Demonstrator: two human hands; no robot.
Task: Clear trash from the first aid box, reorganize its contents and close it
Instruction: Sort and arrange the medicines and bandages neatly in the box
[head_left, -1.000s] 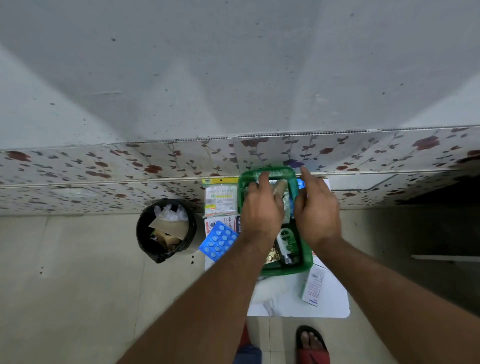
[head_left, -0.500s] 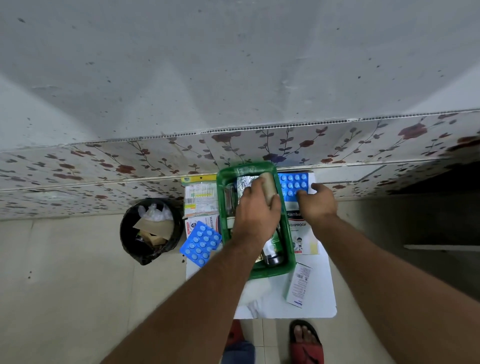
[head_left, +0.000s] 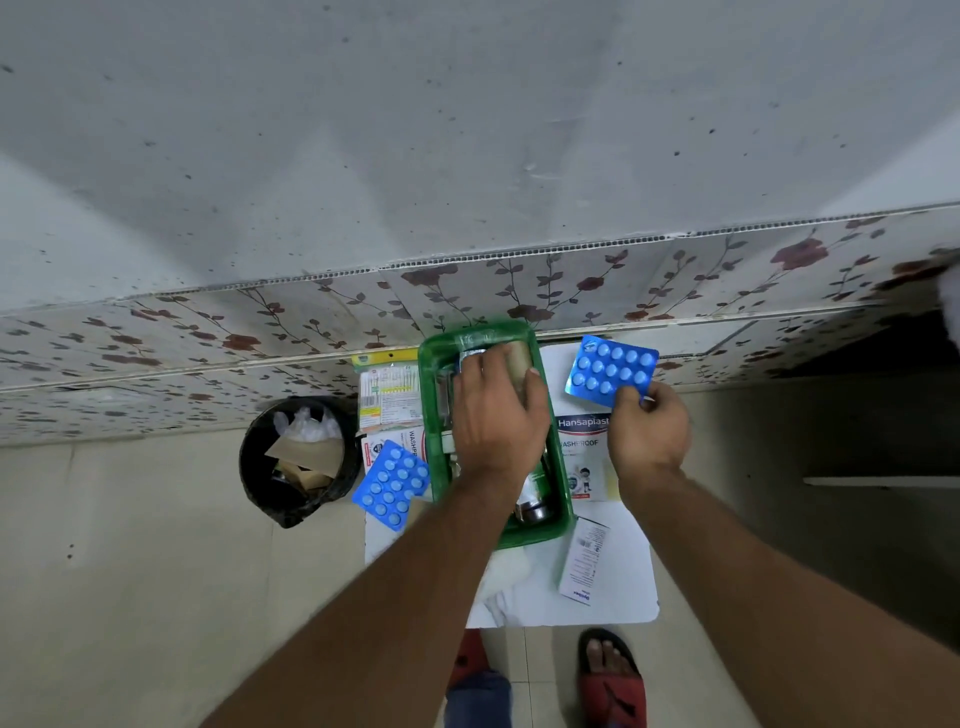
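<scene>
The green first aid box (head_left: 434, 415) stands open on a small white table (head_left: 618, 597) against the wall. My left hand (head_left: 498, 415) reaches into the box and grips a tan roll (head_left: 517, 358) near its far end. A dark bottle (head_left: 532, 506) lies in the near end. My right hand (head_left: 647, 431) holds a blue blister pack of tablets (head_left: 610, 370) lifted above the table, right of the box. A Hansaplast plaster box (head_left: 584, 452) lies under it. A second blue blister pack (head_left: 392, 486) lies left of the box.
A black bin (head_left: 298, 460) holding cardboard and plastic sits on the floor to the left. White packets (head_left: 387, 397) lie left of the green box. A white carton (head_left: 584, 561) rests near the table's front right. My feet in red sandals (head_left: 613, 680) are below.
My right hand left the green box, took the blue blister pack from the table and lifted it. My left hand stayed in the box on the tan roll.
</scene>
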